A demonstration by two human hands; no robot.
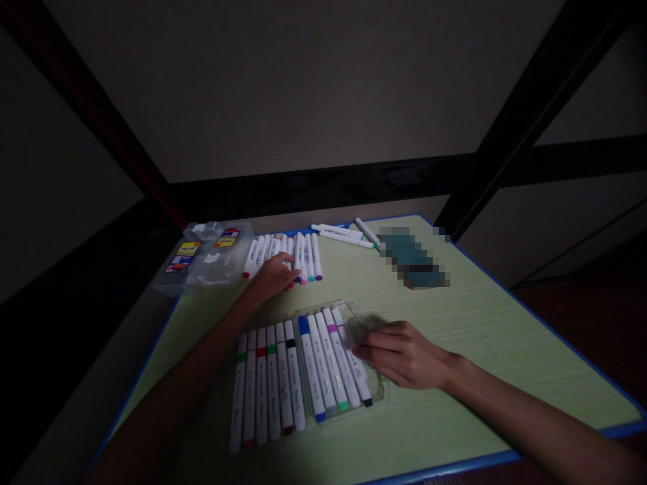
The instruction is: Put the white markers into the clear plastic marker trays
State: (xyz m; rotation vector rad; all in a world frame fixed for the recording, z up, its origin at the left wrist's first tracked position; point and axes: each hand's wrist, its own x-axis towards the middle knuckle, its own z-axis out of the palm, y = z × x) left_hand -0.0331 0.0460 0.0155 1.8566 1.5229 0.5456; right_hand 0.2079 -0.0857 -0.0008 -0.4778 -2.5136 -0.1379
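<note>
A row of white markers (307,252) lies at the far side of the table, and my left hand (275,273) reaches over it. Its thumb and forefinger are apart at the markers; the other fingers are partly hidden. Nearer to me is a clear plastic tray (377,394), with white markers (273,384) side by side in two groups. At the tray's right end my right hand (404,353) has its fingers closed together, fingertips on the outermost marker (360,377), which has a dark end. The grip itself is partly hidden.
A clear plastic case (215,259) with colourful labels stands at the back left. Several loose markers (344,236) lie at the back edge, beside a blurred-out teal object (412,256). The pale green table (455,417) has a blue rim, and a wall rises behind it.
</note>
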